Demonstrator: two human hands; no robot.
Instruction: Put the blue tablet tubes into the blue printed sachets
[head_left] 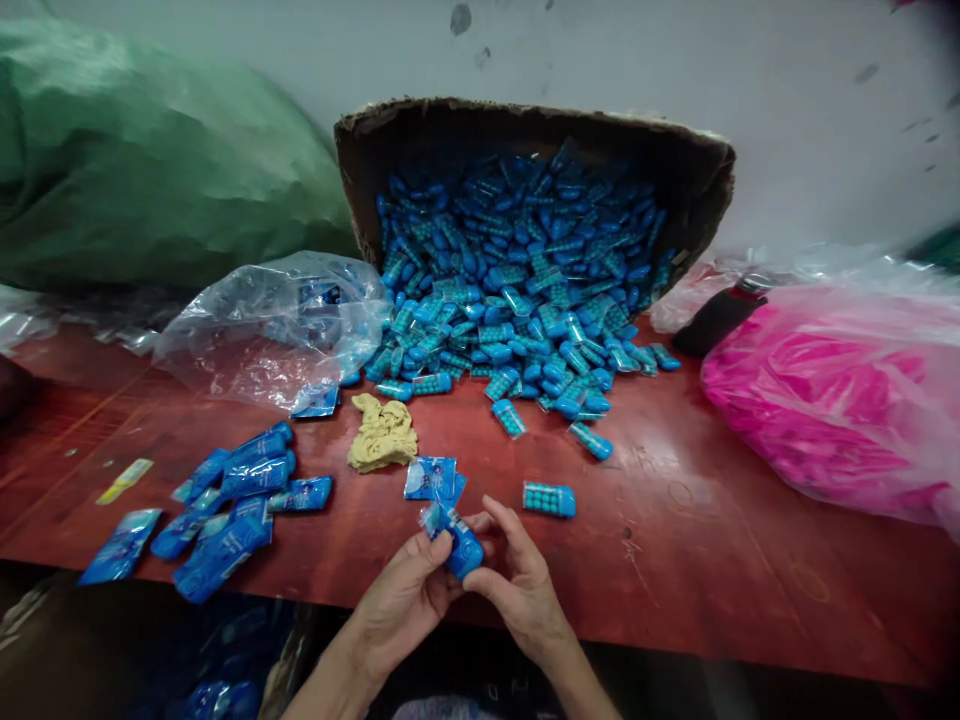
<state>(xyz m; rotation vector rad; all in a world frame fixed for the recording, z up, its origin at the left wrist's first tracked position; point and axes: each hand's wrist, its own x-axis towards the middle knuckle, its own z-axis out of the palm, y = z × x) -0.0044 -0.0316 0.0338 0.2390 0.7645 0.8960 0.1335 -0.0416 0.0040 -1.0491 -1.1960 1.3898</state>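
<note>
Near the table's front edge, my left hand (405,590) pinches a small blue packet (463,548) between thumb and fingers. My right hand (523,592) curves around the packet's other side, its thumb at the rounded blue end and its fingers partly hidden behind. Flat blue printed sleeves (431,478) lie just beyond my hands. To their right rests a single clear-fronted pack of turquoise balls (549,499) with a blue end. A crumpled lump of yellow putty-like material (381,433) sits farther back on the left.
A tipped cardboard box (349,190) spills many similar packs (517,300) onto the red table (675,560). Blue printed packets (255,475) lie at left beside a clear plastic bag (225,320). A green sack (165,170) stands behind; a pink-filled bag (840,400) sits right.
</note>
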